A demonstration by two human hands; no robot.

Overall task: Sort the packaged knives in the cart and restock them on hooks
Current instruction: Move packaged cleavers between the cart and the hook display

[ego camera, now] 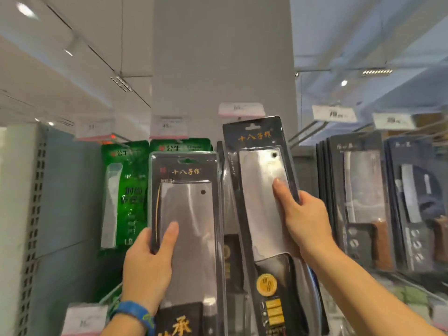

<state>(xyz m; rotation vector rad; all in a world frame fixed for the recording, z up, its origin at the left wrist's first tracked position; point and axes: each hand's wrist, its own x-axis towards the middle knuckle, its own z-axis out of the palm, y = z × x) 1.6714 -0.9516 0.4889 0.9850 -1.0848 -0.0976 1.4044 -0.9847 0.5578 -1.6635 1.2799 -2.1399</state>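
Ahead at arm's reach, left hand (145, 265) gripping grey cleaver pack (191, 214) by left edge, right hand (305, 221) gripping black cleaver pack (259, 180) by right edge. Both standing long axis upright. Black pack's hang slot (252, 127) sitting above fingers (282, 192), just under price tag (241, 109); hook hidden.

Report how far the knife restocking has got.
Done: green packs and dark knife packs hang on hooks. In hand: the left hand holds the first cleaver pack; the right hand holds the second cleaver pack higher, just below a price tag. Left: neither looks hung yet. The cart is out of view.
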